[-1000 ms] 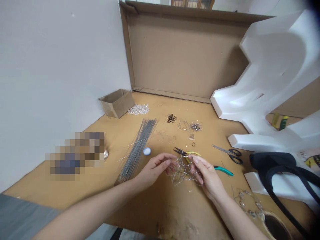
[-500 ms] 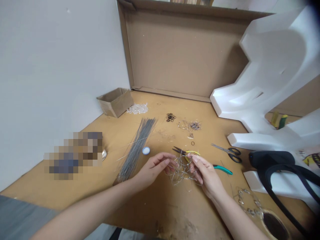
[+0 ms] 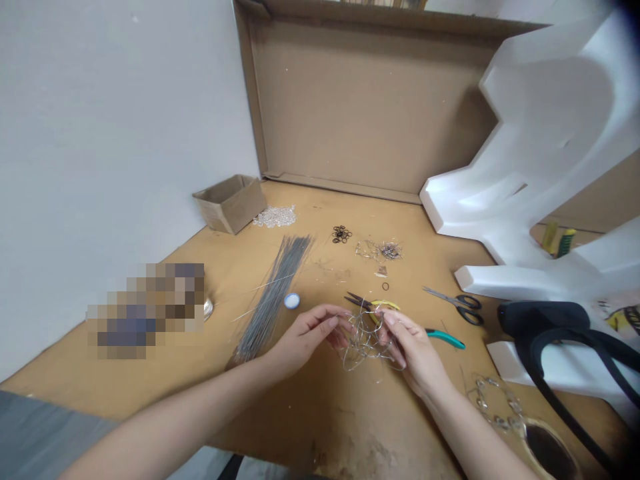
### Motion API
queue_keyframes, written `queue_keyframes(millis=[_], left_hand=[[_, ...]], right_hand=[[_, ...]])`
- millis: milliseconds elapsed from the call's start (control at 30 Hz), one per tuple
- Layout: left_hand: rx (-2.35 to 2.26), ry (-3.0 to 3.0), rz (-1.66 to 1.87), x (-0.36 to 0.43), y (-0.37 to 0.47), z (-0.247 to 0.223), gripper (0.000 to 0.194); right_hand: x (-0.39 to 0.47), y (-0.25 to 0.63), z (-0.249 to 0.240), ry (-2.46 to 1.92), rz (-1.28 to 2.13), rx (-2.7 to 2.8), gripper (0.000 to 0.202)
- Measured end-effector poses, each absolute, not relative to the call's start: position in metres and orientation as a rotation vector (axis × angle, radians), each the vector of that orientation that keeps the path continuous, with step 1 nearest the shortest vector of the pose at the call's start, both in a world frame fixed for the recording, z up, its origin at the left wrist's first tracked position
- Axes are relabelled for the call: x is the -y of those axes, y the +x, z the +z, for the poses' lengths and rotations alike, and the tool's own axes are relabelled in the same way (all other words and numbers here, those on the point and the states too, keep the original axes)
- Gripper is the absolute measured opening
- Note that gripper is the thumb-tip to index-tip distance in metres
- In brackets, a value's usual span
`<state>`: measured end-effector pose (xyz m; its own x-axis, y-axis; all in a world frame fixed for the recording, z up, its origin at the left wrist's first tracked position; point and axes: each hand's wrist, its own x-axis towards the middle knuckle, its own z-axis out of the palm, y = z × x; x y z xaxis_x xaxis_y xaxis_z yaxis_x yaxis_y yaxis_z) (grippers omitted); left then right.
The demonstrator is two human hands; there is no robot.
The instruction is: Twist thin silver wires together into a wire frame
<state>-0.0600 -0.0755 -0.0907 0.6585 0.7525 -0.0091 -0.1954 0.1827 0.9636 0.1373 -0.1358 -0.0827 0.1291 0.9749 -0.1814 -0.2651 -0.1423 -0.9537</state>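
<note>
Between my hands hangs a tangle of bent silvery wire point(image 3: 364, 343) with several loops. My left hand point(image 3: 315, 333) grips its left side, thumb and fingers closed on the wire. On the other side my right hand point(image 3: 413, 343) pinches the wire near the top right. Just behind the tangle lie pliers with yellow handles point(image 3: 359, 301), partly covered by the wire and my fingers. A teal handle point(image 3: 446, 338) sticks out past my right hand; the rest of that tool is hidden. Left of my hands a bundle of straight grey wires point(image 3: 275, 297) rests on the table.
Scissors point(image 3: 457, 305) and a black strap-like object point(image 3: 545, 320) lie at the right. Behind are black rings point(image 3: 341, 234), a pile of wire bits point(image 3: 391, 250), clear beads point(image 3: 276, 216) and a cardboard box point(image 3: 231, 205). A white-and-blue round cap point(image 3: 292, 301) sits beside the wire bundle.
</note>
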Motion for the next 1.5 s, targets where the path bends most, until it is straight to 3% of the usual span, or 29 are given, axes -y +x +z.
queue_keyframes(millis=[1500], left_hand=[[-0.523, 1.215, 0.628, 0.0783, -0.0580, -0.0830, 0.030]], right_hand=[[0.1356, 0.1348, -0.0774, -1.207, 1.334, 0.773, 0.033]])
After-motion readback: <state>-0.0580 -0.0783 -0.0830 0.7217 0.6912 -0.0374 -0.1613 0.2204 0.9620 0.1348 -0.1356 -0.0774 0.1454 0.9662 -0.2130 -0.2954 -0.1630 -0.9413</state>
